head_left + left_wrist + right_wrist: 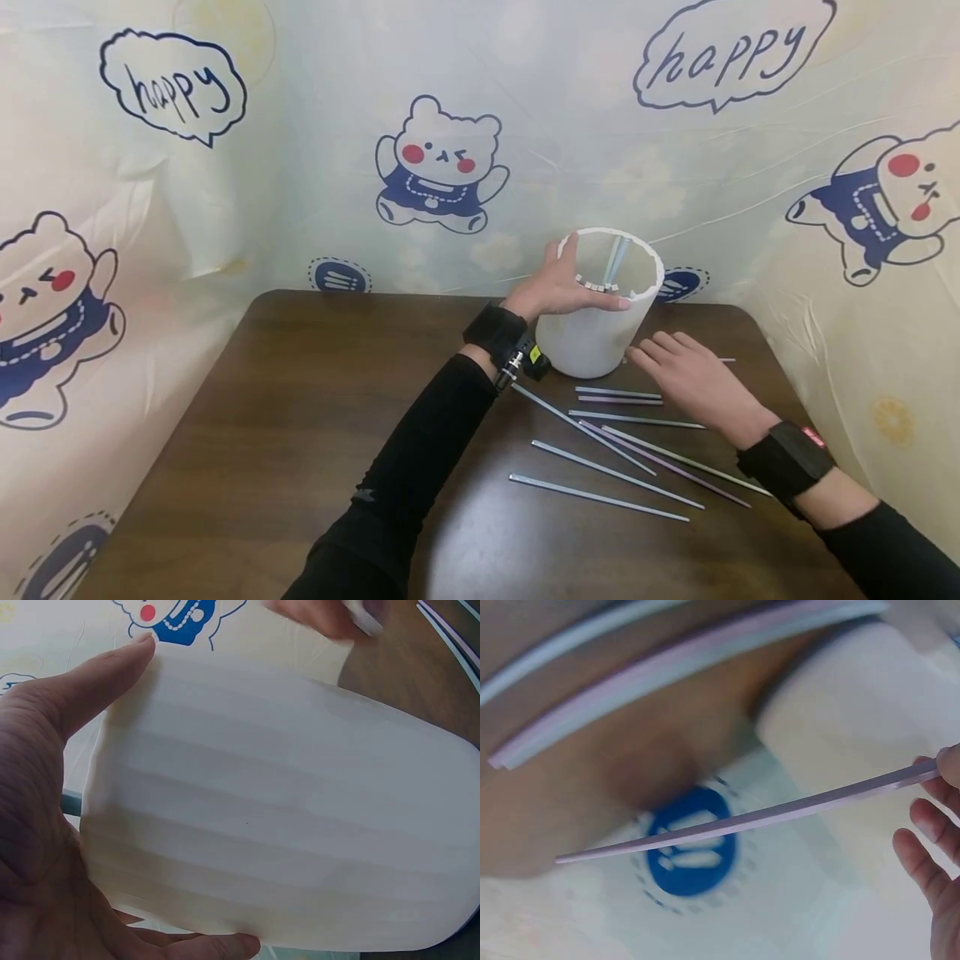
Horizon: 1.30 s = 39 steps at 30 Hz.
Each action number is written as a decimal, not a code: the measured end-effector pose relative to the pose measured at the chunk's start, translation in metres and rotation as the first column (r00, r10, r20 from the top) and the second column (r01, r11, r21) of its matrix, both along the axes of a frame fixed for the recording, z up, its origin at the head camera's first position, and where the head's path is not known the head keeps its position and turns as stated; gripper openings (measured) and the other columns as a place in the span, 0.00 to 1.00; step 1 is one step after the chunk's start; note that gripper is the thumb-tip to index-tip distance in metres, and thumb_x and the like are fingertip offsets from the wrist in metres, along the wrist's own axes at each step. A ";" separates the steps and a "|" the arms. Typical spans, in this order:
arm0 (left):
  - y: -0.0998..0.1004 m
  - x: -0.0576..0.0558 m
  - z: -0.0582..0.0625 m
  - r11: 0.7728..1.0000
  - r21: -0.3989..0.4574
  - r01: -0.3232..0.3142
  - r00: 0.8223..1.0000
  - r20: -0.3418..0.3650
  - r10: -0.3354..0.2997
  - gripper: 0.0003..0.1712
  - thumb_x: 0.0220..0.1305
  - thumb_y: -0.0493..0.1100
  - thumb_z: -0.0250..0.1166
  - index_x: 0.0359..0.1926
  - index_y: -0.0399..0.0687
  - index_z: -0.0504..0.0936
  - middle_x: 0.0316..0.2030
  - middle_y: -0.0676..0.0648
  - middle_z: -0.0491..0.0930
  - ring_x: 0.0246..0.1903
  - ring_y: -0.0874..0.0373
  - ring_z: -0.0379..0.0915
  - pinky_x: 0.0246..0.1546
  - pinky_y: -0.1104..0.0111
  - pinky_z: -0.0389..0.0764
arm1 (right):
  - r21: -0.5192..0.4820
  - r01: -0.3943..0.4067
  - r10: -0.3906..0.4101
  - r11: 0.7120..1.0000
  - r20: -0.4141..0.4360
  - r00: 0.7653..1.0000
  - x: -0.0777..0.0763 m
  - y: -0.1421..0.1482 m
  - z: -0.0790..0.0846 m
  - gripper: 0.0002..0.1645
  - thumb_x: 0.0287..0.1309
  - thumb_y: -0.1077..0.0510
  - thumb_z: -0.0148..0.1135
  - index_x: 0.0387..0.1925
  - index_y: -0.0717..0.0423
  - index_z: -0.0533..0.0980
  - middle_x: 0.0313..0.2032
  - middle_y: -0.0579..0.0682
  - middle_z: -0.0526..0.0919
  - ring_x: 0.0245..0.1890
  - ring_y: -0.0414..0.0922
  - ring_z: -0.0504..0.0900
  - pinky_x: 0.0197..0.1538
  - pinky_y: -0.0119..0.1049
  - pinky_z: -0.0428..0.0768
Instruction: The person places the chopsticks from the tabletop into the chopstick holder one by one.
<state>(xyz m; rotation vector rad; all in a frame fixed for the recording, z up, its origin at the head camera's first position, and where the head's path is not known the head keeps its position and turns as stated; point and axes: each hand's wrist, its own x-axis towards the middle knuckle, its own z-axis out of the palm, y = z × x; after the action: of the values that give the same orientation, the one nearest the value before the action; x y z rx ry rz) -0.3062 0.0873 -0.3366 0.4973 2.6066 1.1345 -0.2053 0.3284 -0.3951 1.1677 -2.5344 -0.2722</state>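
Observation:
A white, round, ribbed container (pixel 588 342) stands upright at the back of the table, tilting slightly, with light blue chopsticks (pixel 617 260) leaning inside. My left hand (pixel 558 286) holds it at the top, thumb and fingers spread around its rim. In the left wrist view the container's wall (pixel 285 802) fills most of the picture. To the container's right, my right hand (pixel 693 383) pinches a thin purple chopstick (pixel 742 820) near one end. Its other end points away from the fingers, toward the patterned backdrop in the right wrist view.
Several loose chopsticks, among them a blue one (pixel 600 498) and a purple one (pixel 697 477), lie on the brown table (pixel 285 467) in front of the container. Some cross. A patterned sheet (pixel 322 167) rises behind the table and along its sides.

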 end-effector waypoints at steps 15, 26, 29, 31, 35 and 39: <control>-0.002 0.000 -0.003 0.999 0.036 0.000 1.000 -0.015 0.001 0.76 0.45 0.71 0.76 0.82 0.60 0.35 0.81 0.44 0.39 0.72 0.46 0.59 0.68 0.46 0.72 | -0.434 -0.236 0.120 0.870 -0.278 0.953 0.039 -0.027 0.121 0.25 0.80 0.51 0.38 0.43 0.69 0.73 0.27 0.54 0.75 0.23 0.45 0.68 0.27 0.36 0.69; -0.005 0.001 -0.003 0.999 0.038 -0.003 1.000 0.001 0.003 0.76 0.46 0.71 0.76 0.82 0.61 0.34 0.81 0.44 0.37 0.74 0.45 0.57 0.69 0.46 0.71 | -0.713 -0.174 -0.122 0.680 -0.343 0.931 0.033 -0.036 0.186 0.21 0.74 0.55 0.52 0.48 0.75 0.71 0.40 0.72 0.80 0.34 0.59 0.81 0.57 0.09 0.64; -0.005 0.001 -0.002 0.999 0.037 0.000 1.000 0.010 -0.001 0.77 0.46 0.71 0.76 0.82 0.61 0.33 0.82 0.44 0.35 0.75 0.45 0.56 0.70 0.46 0.70 | -0.780 -0.147 -0.143 0.608 -0.290 0.946 0.020 -0.036 0.196 0.17 0.72 0.60 0.52 0.49 0.75 0.71 0.41 0.68 0.81 0.41 0.39 0.84 0.57 0.12 0.69; -0.005 0.001 -0.002 0.999 0.039 0.000 1.000 0.010 0.000 0.77 0.46 0.71 0.76 0.82 0.61 0.33 0.82 0.44 0.35 0.75 0.45 0.55 0.70 0.46 0.70 | -0.827 -0.121 -0.139 0.549 -0.233 0.962 0.011 -0.038 0.202 0.14 0.72 0.62 0.52 0.50 0.71 0.71 0.40 0.52 0.82 0.44 0.26 0.80 0.54 0.13 0.73; -0.003 0.001 -0.001 0.999 0.038 -0.011 1.000 0.004 0.010 0.77 0.45 0.71 0.76 0.82 0.61 0.34 0.82 0.44 0.36 0.75 0.46 0.56 0.70 0.47 0.70 | -0.857 -0.058 -0.135 0.512 -0.147 0.980 -0.009 -0.044 0.207 0.11 0.73 0.63 0.51 0.52 0.62 0.72 0.44 0.21 0.70 0.42 0.20 0.76 0.47 0.14 0.73; -0.002 0.002 0.000 0.999 0.046 -0.008 1.000 0.006 0.008 0.76 0.45 0.71 0.77 0.82 0.61 0.35 0.82 0.45 0.38 0.74 0.46 0.56 0.69 0.48 0.71 | -0.856 0.012 -0.134 0.518 -0.067 0.989 -0.032 -0.039 0.194 0.10 0.73 0.60 0.52 0.53 0.54 0.73 0.42 0.18 0.71 0.38 0.19 0.75 0.39 0.18 0.70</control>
<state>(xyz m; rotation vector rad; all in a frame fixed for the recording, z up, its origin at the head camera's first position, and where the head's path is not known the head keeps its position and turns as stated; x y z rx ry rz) -0.3042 0.0857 -0.3371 0.4928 2.5846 1.1992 -0.2371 0.2890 -0.2007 0.5850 -2.0960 0.8110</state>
